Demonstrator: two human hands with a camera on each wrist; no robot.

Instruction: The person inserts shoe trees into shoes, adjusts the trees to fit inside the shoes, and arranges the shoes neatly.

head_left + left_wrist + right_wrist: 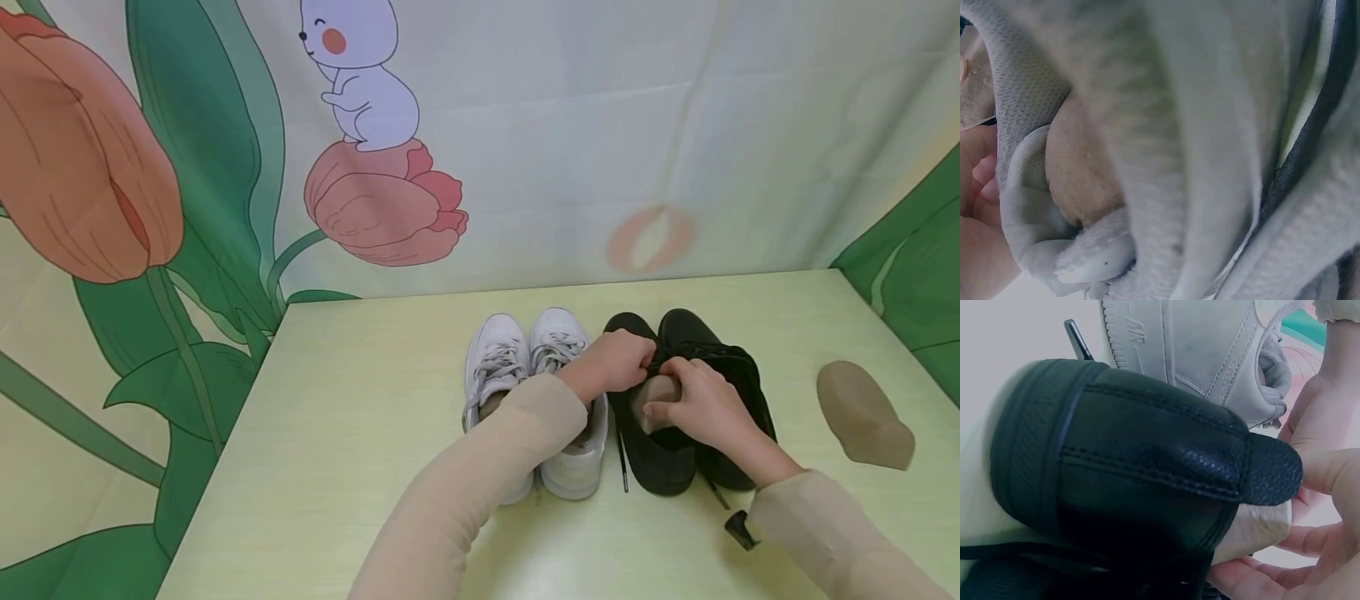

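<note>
On white shoe [1200, 347], lettering [1135, 330] (right-wrist view only); right fingers [686, 372] pinch insole [660, 390], left fingers [637, 357] grip black shoe [660, 468].

Right hand [1329, 562] pinches insole [1257, 531] sticking out of black shoe [1147, 444], heel toward camera. White shoe [1200, 350] beside it; left hand [1317, 419] beyond.

Blk shoes [663, 468]; wht sneakers [557, 340]; tan insoles [862, 412]; pink-tulip-print b/g cloth [540, 167].
</note>
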